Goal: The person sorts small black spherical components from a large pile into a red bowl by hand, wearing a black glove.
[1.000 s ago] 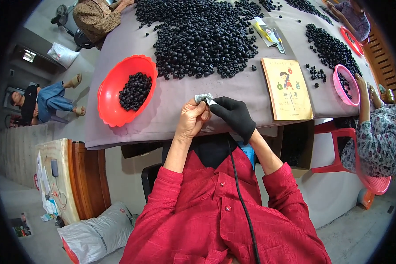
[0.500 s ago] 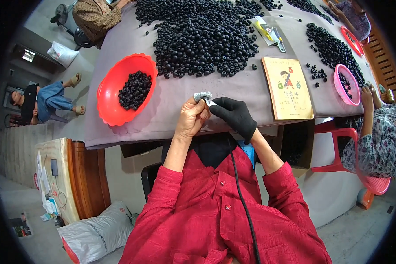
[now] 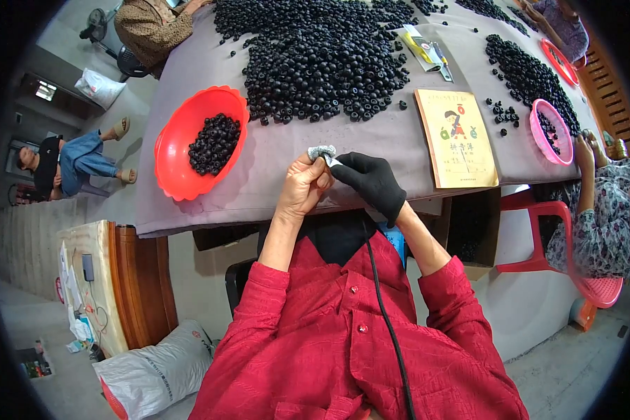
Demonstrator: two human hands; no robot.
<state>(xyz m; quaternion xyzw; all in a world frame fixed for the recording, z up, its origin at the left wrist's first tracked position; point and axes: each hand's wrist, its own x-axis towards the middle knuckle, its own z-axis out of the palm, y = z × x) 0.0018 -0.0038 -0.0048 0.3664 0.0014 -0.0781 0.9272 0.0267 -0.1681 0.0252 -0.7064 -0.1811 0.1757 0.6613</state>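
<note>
My bare left hand (image 3: 302, 185) is closed in a pinch just over the table's near edge. A speckled grey wrapping (image 3: 321, 151) covers one of its fingertips. Touching it from the right, my right hand (image 3: 372, 183) wears a black glove, with thumb and fingers pressed together. Between the fingertips of both hands shows a small whitish piece (image 3: 334, 162); its kind is too small to tell, and anything else in the pinch is hidden. Left of my hands sits a red scalloped bowl (image 3: 168, 150) holding small black ring-like pieces (image 3: 215, 143).
A big heap of black pieces (image 3: 322, 77) covers the cloth beyond my hands. At right lie a yellow notebook (image 3: 455, 168) and a packet with a cutter (image 3: 427, 50). A pink basket (image 3: 537, 136) stands near another person's hands (image 3: 589, 150). A black cord (image 3: 385, 308) crosses my red shirt.
</note>
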